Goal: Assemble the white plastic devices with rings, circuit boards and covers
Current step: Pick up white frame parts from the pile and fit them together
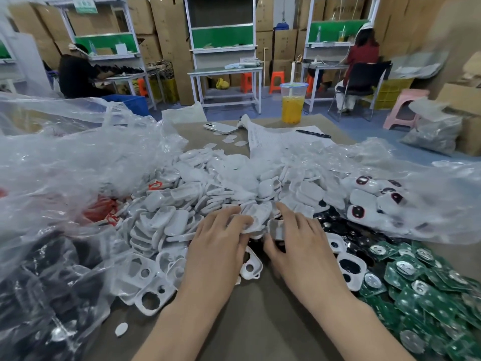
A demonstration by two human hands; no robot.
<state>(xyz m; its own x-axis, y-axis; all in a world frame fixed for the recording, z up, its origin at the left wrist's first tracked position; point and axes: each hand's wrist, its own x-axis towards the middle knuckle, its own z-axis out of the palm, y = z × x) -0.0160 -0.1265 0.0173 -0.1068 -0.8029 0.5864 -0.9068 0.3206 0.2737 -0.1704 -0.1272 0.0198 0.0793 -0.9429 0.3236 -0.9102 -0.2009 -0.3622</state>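
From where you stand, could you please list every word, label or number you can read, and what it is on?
Nothing can be read for certain.
Green sign, top left: white characters blurred.
Paper sheet: print too small.
Red-marked white part: marking illegible.

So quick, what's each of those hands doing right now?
Left hand: grips a white cover.
Right hand: pinches a small white piece, too blurred to identify.
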